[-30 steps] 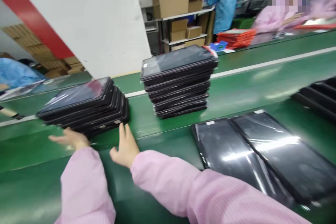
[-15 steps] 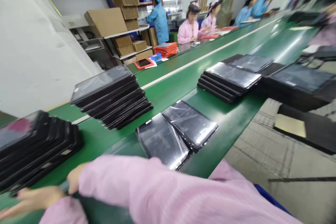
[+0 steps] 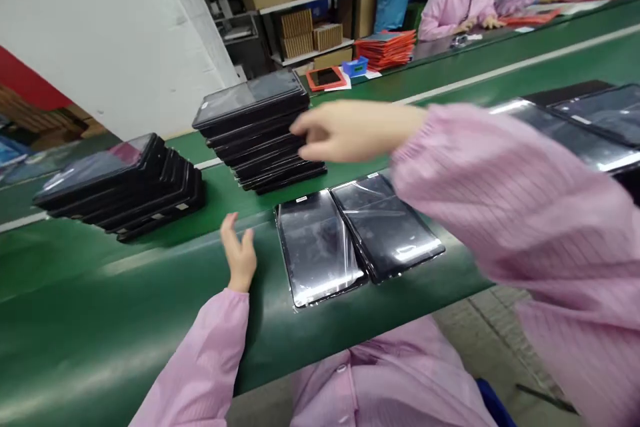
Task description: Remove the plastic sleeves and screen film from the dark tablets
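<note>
over the green conveyor belt (image 3: 150,280), the person's right hand (image 3: 350,132) stretches across the body, its forearm in a pink striped sleeve (image 3: 500,180) running nearly level from the right, palm turned down. its fingers (image 3: 313,127) are spread and loosely curved, pinching nothing, their tips just beside the taller stack of black-framed tablets (image 3: 255,127); whether they touch its edge, i cannot tell. the left hand (image 3: 239,253) stands up from the belt's near side, fingers open and lightly curled, holding nothing, close to the left of two single tablets (image 3: 315,247). that tablet and its neighbour (image 3: 385,227) lie flat side by side in clear film, edges touching, in front of the taller stack. a second stack (image 3: 120,187) sits further left, and more flat tablets (image 3: 595,123) lie to the right, partly behind the sleeve. beyond the belt, a co-worker in pink (image 3: 455,13) sits near a pile of orange cases (image 3: 385,50).
</note>
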